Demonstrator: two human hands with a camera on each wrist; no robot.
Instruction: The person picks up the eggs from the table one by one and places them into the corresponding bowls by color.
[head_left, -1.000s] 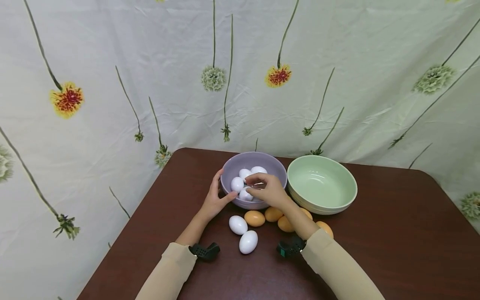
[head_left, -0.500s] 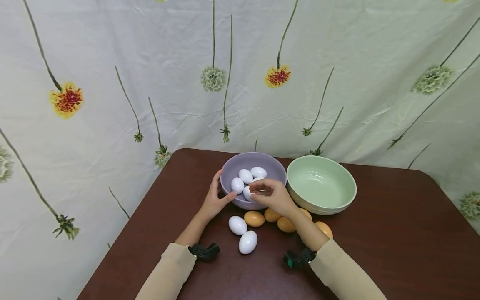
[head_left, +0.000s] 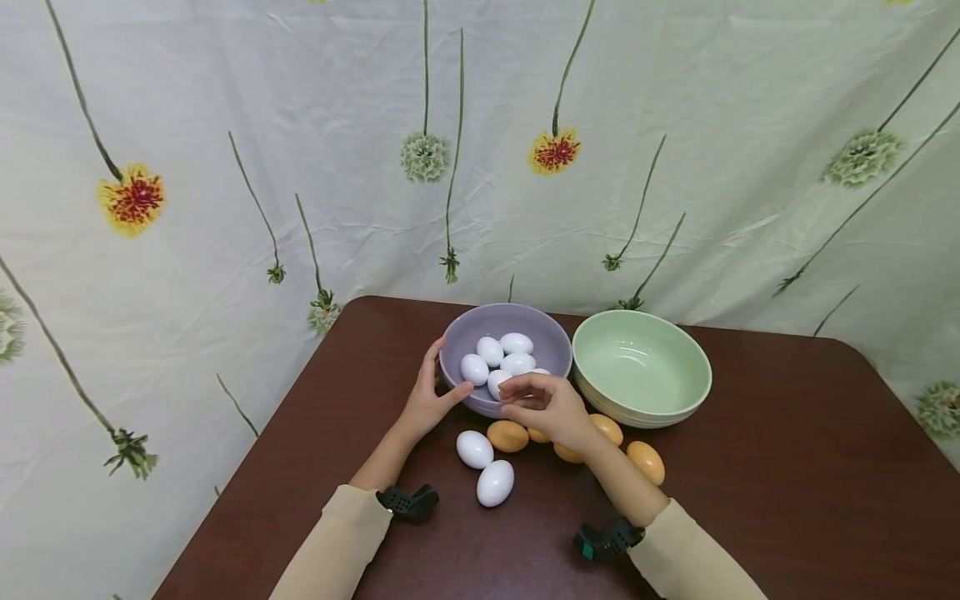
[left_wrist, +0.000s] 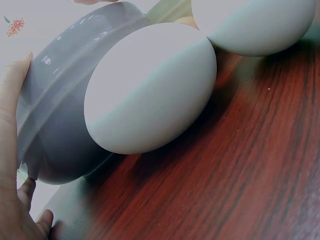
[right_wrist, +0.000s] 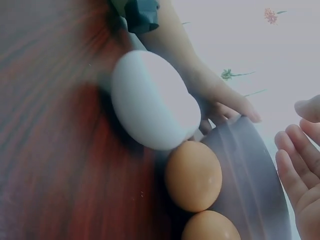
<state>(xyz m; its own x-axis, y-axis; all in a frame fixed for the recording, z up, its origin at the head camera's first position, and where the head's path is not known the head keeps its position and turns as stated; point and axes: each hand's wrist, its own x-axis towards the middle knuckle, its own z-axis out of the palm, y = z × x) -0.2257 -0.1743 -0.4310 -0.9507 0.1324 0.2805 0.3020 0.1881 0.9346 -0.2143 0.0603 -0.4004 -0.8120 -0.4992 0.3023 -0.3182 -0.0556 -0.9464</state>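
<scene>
A purple bowl (head_left: 465, 333) holds several white eggs (head_left: 517, 364). My left hand (head_left: 426, 407) holds the bowl at its near left side, thumb at the rim and fingers along the outer wall (left_wrist: 60, 125). Over the bowl's near right rim hovers my right hand (head_left: 553, 408), its fingers loosely bent; nothing shows between thumb and fingers in the right wrist view, where the hand (right_wrist: 307, 185) is partly cut off. In front of the bowl, two white eggs (head_left: 496, 483) lie on the table. Several brown eggs (head_left: 507, 436) lie near them, some partly behind the right hand and forearm.
A green bowl (head_left: 645, 367) with no eggs visible inside stands against the purple bowl's right side. One brown egg (head_left: 646, 462) lies in front of it. The dark wooden table (head_left: 787, 467) ends at a flowered cloth (head_left: 360, 125) behind.
My right hand has drawn back from over the eggs toward the bowl's near right rim, uncovering more white eggs. My left hand stays on the bowl.
</scene>
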